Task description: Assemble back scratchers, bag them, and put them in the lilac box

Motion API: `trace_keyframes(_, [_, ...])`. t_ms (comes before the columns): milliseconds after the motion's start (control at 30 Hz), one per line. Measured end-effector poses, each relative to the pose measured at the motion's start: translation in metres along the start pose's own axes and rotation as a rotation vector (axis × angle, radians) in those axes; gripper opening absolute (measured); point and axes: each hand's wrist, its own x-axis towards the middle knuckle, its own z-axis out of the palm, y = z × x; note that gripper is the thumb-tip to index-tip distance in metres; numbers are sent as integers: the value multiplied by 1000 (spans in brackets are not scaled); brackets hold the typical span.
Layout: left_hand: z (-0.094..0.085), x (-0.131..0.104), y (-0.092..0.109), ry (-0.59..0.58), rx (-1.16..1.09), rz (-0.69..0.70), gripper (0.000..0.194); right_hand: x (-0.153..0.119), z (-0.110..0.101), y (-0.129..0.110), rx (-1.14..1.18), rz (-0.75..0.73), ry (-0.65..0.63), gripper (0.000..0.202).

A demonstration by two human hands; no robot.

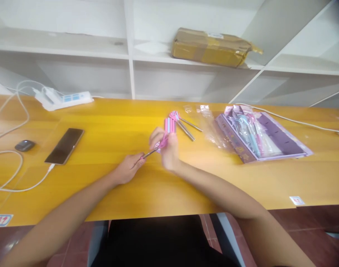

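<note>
Fingers [138,160] of the left hand [127,170] are closed round a thin metal rod [150,153], with a bit of pink showing at the thumb. From my remote seat I follow the rod up to the right hand [169,152], which is drawn in narrow on a pink piece [164,140]. Blur and the fingers hide where rod and pink piece meet, so I cannot tell whether they are joined. Both hands are over the middle of the worktop [147,200], between its front and back edges.

Just beyond the right hand, toward the back edge, lie pink and blue sticks [169,124], their near ends covered by that hand. Beside them I see a pink striped bundle [174,115], too small to make out, and two metal rods [186,130] slanting away from it.

Farther right, clear plastic [210,126] blends into the wood next to a purple box [280,131]; glare on the wrapping blurs its contents. Toward the left, a dark phone [65,145] is plugged into a white cable that runs out of view. A white power strip [75,100] sits along the back edge. Behind that edge, a taped parcel [210,46] rests on the shelf [147,55]; I can't see inside it.
</note>
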Motion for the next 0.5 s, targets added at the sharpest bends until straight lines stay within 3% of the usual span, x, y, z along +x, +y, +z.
trace_keyframes(167, [2, 1, 1, 7, 27, 10, 46, -20, 10, 18, 37, 42, -31, 82])
trace_keyframes(400, [-4, 5, 5, -76, 114, -84, 47, -26, -3, 32, 55, 159, 3, 82])
trace_keyframes(500, [-4, 6, 4, -76, 157, -103, 49, -27, -8, 37, 35, 219, -65, 87])
